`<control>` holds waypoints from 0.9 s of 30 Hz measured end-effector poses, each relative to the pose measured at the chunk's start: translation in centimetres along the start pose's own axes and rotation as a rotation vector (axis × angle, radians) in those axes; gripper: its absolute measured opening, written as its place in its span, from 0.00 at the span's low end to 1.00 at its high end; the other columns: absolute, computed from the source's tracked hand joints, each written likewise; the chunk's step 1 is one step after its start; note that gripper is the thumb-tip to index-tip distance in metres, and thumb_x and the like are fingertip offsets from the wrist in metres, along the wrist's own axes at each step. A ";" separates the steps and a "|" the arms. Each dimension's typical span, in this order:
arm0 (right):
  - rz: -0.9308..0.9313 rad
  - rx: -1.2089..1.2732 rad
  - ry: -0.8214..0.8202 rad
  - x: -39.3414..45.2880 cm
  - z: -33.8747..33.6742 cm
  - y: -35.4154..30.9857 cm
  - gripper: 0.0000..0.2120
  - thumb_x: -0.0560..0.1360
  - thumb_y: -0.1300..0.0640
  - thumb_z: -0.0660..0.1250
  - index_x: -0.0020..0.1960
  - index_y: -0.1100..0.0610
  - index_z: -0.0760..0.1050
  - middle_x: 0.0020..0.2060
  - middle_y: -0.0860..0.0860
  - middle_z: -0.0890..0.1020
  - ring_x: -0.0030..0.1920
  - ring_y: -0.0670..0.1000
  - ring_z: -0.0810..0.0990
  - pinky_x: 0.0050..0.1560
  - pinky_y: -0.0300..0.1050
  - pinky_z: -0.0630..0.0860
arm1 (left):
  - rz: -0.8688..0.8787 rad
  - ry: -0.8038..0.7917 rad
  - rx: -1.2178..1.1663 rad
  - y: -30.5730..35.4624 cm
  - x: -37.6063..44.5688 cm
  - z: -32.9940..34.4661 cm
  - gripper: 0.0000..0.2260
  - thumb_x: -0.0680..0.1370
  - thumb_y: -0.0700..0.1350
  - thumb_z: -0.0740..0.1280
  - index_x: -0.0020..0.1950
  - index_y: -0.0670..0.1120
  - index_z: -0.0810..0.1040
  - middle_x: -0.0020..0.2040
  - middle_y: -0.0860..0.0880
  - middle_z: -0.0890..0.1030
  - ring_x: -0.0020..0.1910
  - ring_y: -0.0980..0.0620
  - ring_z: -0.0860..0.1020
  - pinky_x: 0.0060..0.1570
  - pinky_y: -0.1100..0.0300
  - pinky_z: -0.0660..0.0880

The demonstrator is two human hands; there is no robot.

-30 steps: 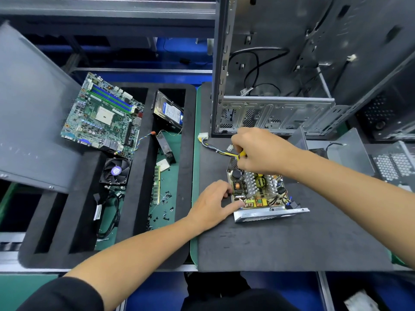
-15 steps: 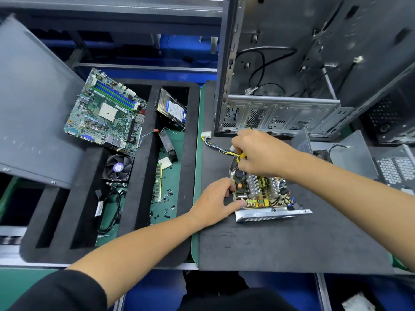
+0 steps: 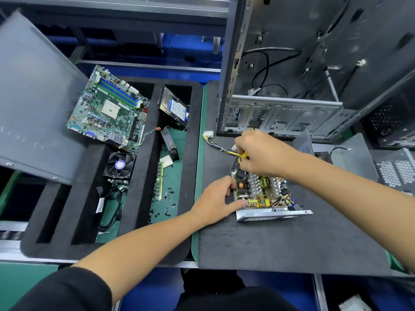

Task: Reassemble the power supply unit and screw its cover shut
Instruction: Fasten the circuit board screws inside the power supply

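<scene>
The open power supply unit (image 3: 262, 194) lies on the black mat (image 3: 280, 243), its circuit board, coils and heat sinks exposed and its perforated metal wall facing me. My left hand (image 3: 215, 200) grips the unit's left edge, thumb resting on the board's near-left corner. My right hand (image 3: 258, 153) is curled round a yellow-handled tool (image 3: 243, 156) over the unit's far-left corner; the tool's tip is hidden. The unit's cable bundle (image 3: 221, 148) runs left to a white connector (image 3: 207, 134). A grey metal cover piece (image 3: 304, 142) stands behind my right forearm.
An empty computer case (image 3: 280, 113) stands upright just behind the unit. At left, a black foam tray (image 3: 193, 153) holds a motherboard (image 3: 107, 108), a fan (image 3: 120, 164), a hard drive (image 3: 175, 108), a memory stick and several loose screws (image 3: 167, 196). Grey panels lie far right.
Both hands stay on the unit in nearly the same places; only the view has shifted slightly.
</scene>
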State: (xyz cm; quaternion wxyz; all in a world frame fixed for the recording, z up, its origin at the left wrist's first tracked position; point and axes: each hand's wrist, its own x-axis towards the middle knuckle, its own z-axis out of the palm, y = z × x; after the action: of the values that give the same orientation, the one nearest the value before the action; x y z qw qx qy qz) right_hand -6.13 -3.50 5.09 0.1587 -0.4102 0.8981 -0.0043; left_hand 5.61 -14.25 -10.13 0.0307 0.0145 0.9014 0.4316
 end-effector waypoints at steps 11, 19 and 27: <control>-0.012 -0.041 0.000 -0.4 0.1 -0.5 0.03 0.72 0.64 0.63 0.45 0.62 0.72 0.46 0.57 0.74 0.45 0.58 0.76 0.45 0.54 0.76 | 0.015 0.014 0.010 -0.1 -0.1 0.2 0.19 0.70 0.66 0.66 0.48 0.54 0.66 0.38 0.56 0.69 0.38 0.58 0.69 0.35 0.66 0.65; 0.003 -0.104 -0.030 -0.1 -0.1 -1.1 0.07 0.72 0.64 0.65 0.36 0.61 0.70 0.35 0.57 0.74 0.38 0.59 0.76 0.34 0.48 0.74 | 0.017 0.017 0.014 -0.1 -0.1 0.2 0.18 0.71 0.65 0.67 0.48 0.53 0.66 0.38 0.56 0.69 0.38 0.58 0.69 0.35 0.66 0.64; 0.061 -0.141 0.004 0.5 0.1 -1.9 0.15 0.79 0.57 0.63 0.36 0.58 0.62 0.31 0.54 0.67 0.34 0.57 0.69 0.33 0.44 0.66 | 0.003 0.011 0.002 0.0 -0.1 0.2 0.18 0.71 0.64 0.67 0.47 0.53 0.66 0.38 0.57 0.69 0.39 0.60 0.69 0.35 0.67 0.63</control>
State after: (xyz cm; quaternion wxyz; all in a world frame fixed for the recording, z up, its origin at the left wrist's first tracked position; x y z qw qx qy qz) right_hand -5.00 -5.17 5.08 0.1276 -0.3930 0.9085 0.0629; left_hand 5.71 -14.07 -10.27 0.0252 0.0138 0.9020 0.4307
